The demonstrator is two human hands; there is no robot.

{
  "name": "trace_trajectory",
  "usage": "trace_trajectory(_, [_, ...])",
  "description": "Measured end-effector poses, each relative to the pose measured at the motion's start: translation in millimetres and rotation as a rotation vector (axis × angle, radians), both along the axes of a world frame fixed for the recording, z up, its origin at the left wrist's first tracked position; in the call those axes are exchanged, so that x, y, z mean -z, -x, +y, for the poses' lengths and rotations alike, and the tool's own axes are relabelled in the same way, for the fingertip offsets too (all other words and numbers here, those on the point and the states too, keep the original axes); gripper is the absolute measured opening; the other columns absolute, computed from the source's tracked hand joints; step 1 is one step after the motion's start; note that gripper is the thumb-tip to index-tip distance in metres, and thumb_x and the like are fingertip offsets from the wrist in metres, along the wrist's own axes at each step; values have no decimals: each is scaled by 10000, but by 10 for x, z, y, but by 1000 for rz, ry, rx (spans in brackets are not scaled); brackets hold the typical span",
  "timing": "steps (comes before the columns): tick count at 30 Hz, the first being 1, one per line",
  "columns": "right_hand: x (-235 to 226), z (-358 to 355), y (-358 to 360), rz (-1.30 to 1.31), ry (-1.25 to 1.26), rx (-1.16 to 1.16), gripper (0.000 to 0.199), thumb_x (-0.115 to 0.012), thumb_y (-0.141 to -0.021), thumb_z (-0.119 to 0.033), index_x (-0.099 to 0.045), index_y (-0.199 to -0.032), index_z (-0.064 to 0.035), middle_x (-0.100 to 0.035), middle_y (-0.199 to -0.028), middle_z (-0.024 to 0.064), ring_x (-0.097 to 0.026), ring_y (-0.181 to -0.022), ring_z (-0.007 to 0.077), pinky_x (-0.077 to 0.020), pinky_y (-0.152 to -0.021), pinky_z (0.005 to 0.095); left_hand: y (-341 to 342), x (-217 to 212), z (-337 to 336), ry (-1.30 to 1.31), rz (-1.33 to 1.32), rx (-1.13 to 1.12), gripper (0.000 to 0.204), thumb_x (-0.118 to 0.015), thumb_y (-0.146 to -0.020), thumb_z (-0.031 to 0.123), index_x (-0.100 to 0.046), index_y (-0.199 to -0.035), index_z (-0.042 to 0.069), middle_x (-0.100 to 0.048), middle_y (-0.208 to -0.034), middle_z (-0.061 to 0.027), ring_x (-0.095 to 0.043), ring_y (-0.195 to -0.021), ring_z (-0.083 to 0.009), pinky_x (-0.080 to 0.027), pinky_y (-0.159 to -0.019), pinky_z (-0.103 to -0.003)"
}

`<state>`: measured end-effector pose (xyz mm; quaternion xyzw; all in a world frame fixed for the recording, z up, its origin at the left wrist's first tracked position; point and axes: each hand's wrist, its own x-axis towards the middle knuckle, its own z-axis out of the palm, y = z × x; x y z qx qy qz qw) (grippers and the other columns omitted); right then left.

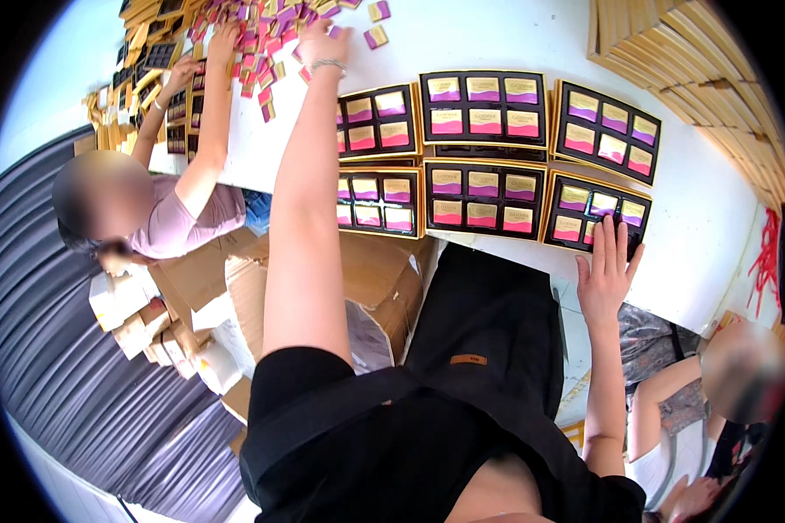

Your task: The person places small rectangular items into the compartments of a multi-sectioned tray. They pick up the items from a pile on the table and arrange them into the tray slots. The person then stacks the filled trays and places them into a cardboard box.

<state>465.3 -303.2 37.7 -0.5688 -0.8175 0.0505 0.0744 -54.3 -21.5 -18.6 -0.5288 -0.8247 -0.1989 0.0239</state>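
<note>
My left hand (324, 45), wearing a bracelet, reaches across the table to a loose pile of wrapped chocolate squares (266, 39) in pink, purple and gold. Its fingers are bent, and a purple-and-gold square shows between thumb and fingers. My right hand (609, 270) lies with fingers stretched over the near right chocolate box (556, 213), its fingertips on the squares in it. That black tray with a gold rim has purple squares in its far row and pink ones in its near row. Several similar boxes (484, 139) stand in two rows; my left forearm partly covers the left ones.
Another person's arms (205, 170) work at the left by the pile, near stacked gold-edged trays (161, 57). Gold box parts (698, 78) are stacked at the far right. A cardboard carton (375, 275) stands below the table edge. A second person (672, 410) sits at the lower right.
</note>
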Motion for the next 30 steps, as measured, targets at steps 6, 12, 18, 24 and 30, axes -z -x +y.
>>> trace_trajectory(6, [125,-33,-39,-94,-58,-30,639,-414,-999,-470,-356,-1488,-64,-340,-1560,92,-247,-1466,315,-26,-1170,603,701,-272,-373,235,-166,-117,522,-840,-686,372,-717,-1121,110,-710,-1040,-70,-669,-941,-206,-520,-846,-337])
trace_trajectory(12, [86,-35,-39,-61,-55,-65,630,-412,-993,-501,-374,-1486,-111,-347,-1553,107,-247,-1465,322,-25,-1165,615,838,-218,-776,237,-75,191,581,-862,-687,326,-673,-1172,67,-704,-1069,-83,-663,-973,-218,-512,-879,-342])
trace_trajectory(18, [-43,-47,33,84,-13,-24,625,-550,-956,-391,-394,-1456,-52,-375,-1530,137,-278,-1451,340,-40,-1162,626,585,-586,-823,235,-266,-20,283,-628,-926,148,-636,-1161,-10,-701,-940,-96,-709,-829,-212,-569,-725,-325])
trace_trajectory(24, [-712,161,358,734,-67,164,437,-640,-882,19,-546,-1308,17,-605,-1240,185,-585,-1166,315,-467,-968,363,-1095,-1410,-1495,294,-1326,278,268,-587,-968,136,-635,-1152,-52,-702,-936,-98,-712,-795,-174,-573,-641,-254])
trace_trajectory(30, [-896,214,262,1298,506,281,372,-674,-898,-86,-580,-1251,-17,-656,-881,19,-611,-796,87,-483,-716,233,-3022,-1571,-2325,477,-1062,636,195,-592,-947,110,-698,-1072,5,-717,-909,-99,-688,-704,-146,-540,-610,-286])
